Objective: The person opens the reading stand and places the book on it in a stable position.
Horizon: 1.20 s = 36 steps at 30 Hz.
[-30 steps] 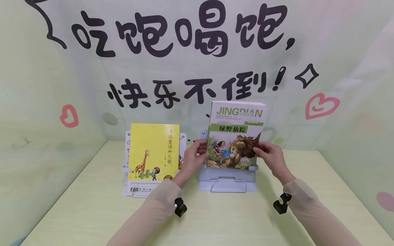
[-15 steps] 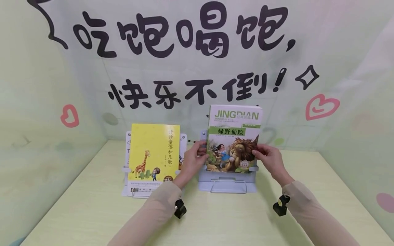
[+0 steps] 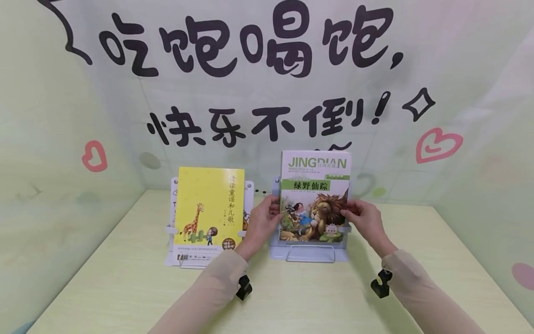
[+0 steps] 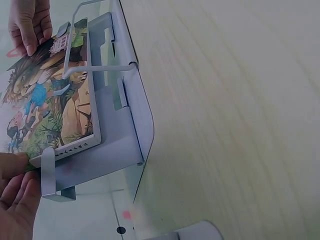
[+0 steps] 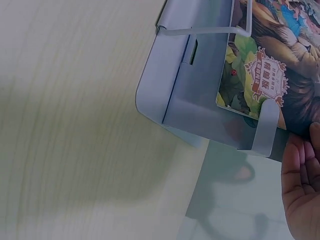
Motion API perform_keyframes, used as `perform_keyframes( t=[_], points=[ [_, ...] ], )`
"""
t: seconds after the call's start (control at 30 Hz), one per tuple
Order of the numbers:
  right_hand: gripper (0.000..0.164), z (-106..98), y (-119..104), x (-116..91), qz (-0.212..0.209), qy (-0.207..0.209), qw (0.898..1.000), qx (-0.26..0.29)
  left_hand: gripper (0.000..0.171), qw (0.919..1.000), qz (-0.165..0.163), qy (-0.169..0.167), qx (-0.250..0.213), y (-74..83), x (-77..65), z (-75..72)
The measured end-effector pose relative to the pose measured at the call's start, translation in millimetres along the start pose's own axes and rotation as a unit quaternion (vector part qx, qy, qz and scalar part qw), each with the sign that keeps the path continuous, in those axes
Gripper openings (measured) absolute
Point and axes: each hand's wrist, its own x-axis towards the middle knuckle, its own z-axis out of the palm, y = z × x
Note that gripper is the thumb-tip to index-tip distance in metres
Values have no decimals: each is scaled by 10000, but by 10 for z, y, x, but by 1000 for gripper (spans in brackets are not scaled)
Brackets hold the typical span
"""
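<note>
A thick paperback book (image 3: 314, 197) with a lion on its cover stands in front of a pale blue-grey metal book stand (image 3: 276, 253). My left hand (image 3: 262, 226) pinches its left edge, thumb in front. On the other side, my right hand (image 3: 368, 220) pinches the right edge. A side clip (image 4: 48, 172) overlaps the lower cover corner in the left wrist view, and another clip (image 5: 268, 125) does so in the right wrist view. The book's bottom edge lies above the stand's base, with the wire rest (image 4: 102, 68) reaching out in front.
Left of my hands, a yellow book (image 3: 208, 204) with a giraffe leans on a second stand (image 3: 248, 190) on the pale wooden table (image 3: 300, 297). Behind rises a backdrop (image 3: 267, 93) with black lettering. Dark wrist cameras (image 3: 380, 284) hang below both sleeves.
The lion book has come down along the stand and slightly left, both hands lowering with it. Its bottom edge is now nearer the wire rest. The yellow book stays put.
</note>
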Motion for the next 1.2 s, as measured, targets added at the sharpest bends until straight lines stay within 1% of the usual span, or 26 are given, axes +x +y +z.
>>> perform_keyframes(
  t=[0.07,0.13,0.2,0.3,0.4,0.53,0.67,0.8,0.93,1.07,1.2],
  points=[
    [15,5,7,-17,-20,21,10000,-81,35,10000,48,4,86,-4,-14,13],
    [13,12,19,-36,-26,17,9998,-183,33,9998,27,-27,220,-4,-27,20],
    [12,22,33,-52,-13,-15,9997,-233,31,9993,-15,-52,372,-7,-43,24],
    [10,40,45,-72,-13,-66,9994,-326,27,9978,34,-59,654,-12,-64,27],
    [10,51,42,-81,-86,-79,9993,-356,23,9961,7,-50,879,-21,-88,29],
    [11,49,18,-82,-243,-71,9986,-456,20,9923,-20,-59,1235,-35,-113,25],
    [11,40,-1,-78,-303,-119,9980,-537,20,9873,105,-6,1584,-44,-118,25],
    [10,34,-13,-86,-311,-150,9973,-646,20,9854,56,-26,1702,-28,-116,18],
    [9,22,-33,-86,-322,-124,9952,-920,19,9831,-12,-94,1826,0,-95,12],
    [10,12,-48,-69,-314,-38,9926,-1170,19,9793,-75,-224,2010,31,-55,24],
    [15,9,-30,-78,-194,-54,9927,-1193,22,9747,-112,-403,2195,65,-47,33]
  ],
)
